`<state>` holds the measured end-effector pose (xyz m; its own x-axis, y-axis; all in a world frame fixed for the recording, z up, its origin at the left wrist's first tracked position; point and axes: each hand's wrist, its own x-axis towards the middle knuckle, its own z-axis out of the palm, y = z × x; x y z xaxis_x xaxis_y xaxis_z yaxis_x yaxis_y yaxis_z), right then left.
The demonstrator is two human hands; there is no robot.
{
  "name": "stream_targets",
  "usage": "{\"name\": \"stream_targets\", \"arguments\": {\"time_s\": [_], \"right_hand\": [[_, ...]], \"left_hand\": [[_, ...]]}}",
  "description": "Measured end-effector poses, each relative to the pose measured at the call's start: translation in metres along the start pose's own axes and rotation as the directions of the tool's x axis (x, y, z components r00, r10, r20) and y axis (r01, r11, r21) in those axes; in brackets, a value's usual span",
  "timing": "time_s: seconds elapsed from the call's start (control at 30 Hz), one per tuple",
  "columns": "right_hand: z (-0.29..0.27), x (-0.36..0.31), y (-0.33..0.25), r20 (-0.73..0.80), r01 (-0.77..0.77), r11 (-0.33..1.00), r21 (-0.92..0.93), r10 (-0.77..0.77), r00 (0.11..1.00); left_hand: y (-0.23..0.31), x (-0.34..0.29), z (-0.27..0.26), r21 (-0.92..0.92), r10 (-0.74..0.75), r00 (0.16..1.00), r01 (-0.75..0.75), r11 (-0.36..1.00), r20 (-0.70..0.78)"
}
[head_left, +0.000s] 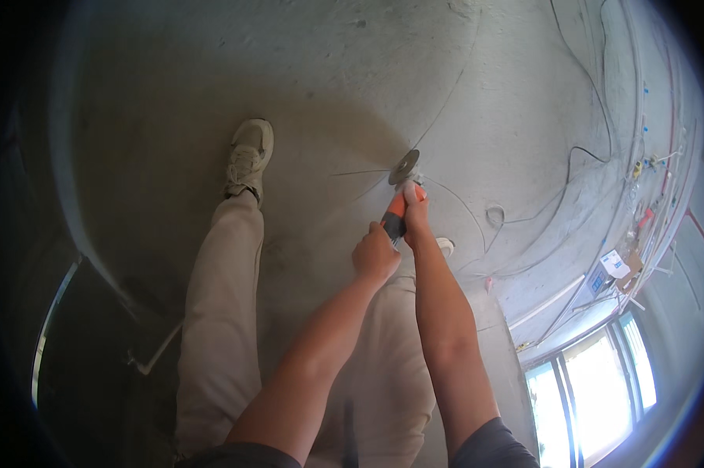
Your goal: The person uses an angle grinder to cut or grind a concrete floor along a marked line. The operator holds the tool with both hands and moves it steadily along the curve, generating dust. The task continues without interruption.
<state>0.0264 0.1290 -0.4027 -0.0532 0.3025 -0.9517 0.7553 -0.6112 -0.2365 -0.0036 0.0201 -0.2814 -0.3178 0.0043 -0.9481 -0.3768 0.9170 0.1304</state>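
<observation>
Scuffed concrete flooring is seen beneath an orange-and-black grinder, gripped by the left hand and right hand, its body mostly covered; whether its round disc touches down cannot be told.

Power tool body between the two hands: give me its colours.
The power tool body is orange and dark grey; it shows best in the head view.

Looks like dull metal on the cutting disc and smooth plastic on the power tool. Runs matt and scuffed, like concrete, across the floor; shows creased, matt cloth on the 2 trouser legs and matt cardboard on the box.
</observation>
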Motion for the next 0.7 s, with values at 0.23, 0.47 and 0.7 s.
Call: {"name": "stream_targets", "arguments": {"time_s": [0.23,0.47,0.7], "right_hand": [[-0.006,0.004,-0.005,0.091,0.034,0.999,0.04,-0.037,0.995],[-0.003,0.004,-0.015,0.062,0.063,0.998,0.006,-0.063,0.996],[-0.017,0.034,-0.001,0.105,0.018,1.0,0.003,-0.018,0.994]], "left_hand": [[0.005,0.002,0.002,-0.049,-0.025,1.0,0.025,0.998,0.009],[0.013,0.002,-0.002,-0.103,-0.011,1.0,0.014,0.995,0.026],[0.019,0.006,0.0,-0.079,-0.031,0.999,0.033,0.996,0.023]]}}
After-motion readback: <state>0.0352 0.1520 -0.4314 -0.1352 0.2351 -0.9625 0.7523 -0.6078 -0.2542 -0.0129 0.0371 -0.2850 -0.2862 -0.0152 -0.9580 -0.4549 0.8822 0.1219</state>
